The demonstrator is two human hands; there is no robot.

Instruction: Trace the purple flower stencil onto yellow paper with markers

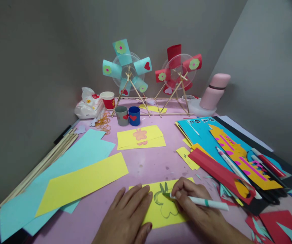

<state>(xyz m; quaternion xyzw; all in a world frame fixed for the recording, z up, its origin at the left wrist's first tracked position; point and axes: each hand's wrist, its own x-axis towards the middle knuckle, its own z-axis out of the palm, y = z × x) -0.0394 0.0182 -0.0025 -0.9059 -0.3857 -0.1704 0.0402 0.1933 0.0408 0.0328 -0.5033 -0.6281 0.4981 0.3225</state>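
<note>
My right hand (194,201) is closed round a white marker (209,203) with a green band. Its green tip touches a yellow paper sheet (151,216) lying in front of me. On that sheet is a drawn butterfly outline (170,210), with green strokes on its antennae and upper left wing. Flat on the sheet's left side rests my left hand (128,213), fingers stretched out. Beyond the sheet lie yellow papers bearing an orange butterfly drawing (140,134). The right side of the green-marked outline is partly hidden by my right hand.
Two paper-bladed wheels, blue (122,58) and red (174,57), stand on stick frames at the back. Left are blue sheets (84,149), a yellow strip (90,181) and wooden sticks (44,159). Right are a red strip (212,166), several markers, scissors and a pink bottle (213,93).
</note>
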